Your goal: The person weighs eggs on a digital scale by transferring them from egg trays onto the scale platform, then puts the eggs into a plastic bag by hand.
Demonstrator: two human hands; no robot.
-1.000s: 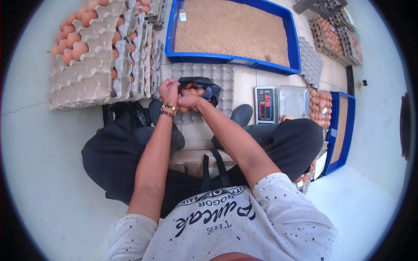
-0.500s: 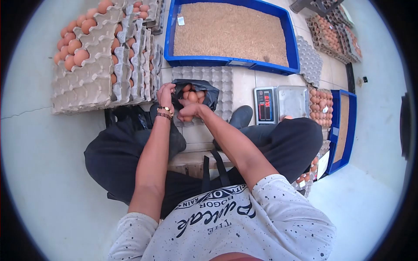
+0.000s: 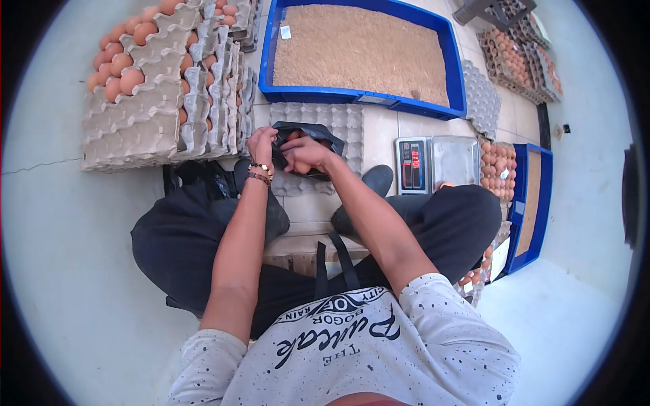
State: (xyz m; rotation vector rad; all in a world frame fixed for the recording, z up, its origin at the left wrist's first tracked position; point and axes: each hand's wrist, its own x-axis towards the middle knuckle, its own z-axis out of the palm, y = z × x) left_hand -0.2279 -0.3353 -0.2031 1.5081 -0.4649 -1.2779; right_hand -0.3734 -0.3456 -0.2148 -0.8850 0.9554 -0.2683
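Note:
A black plastic bag (image 3: 333,139) with brown eggs inside sits on a grey egg tray (image 3: 353,128) on the floor. My left hand (image 3: 261,145), bracelets at the wrist, pinches the bag's left rim with closed fingers. Over the bag's mouth is my right hand (image 3: 310,154), its fingers curled around a brown egg (image 3: 301,167). That hand and the bag's folds hide most of the eggs inside.
Tall stacked egg trays (image 3: 135,128) stand at left. A blue bin (image 3: 365,98) of grainy material lies ahead. Right of my foot is a digital scale (image 3: 453,162), with trays of eggs (image 3: 497,166) and another blue bin (image 3: 535,203) beyond.
My right hand has moved up and right with the egg, from the bag's near edge to over its mouth. My left hand has stayed at the bag's rim, shifting slightly right.

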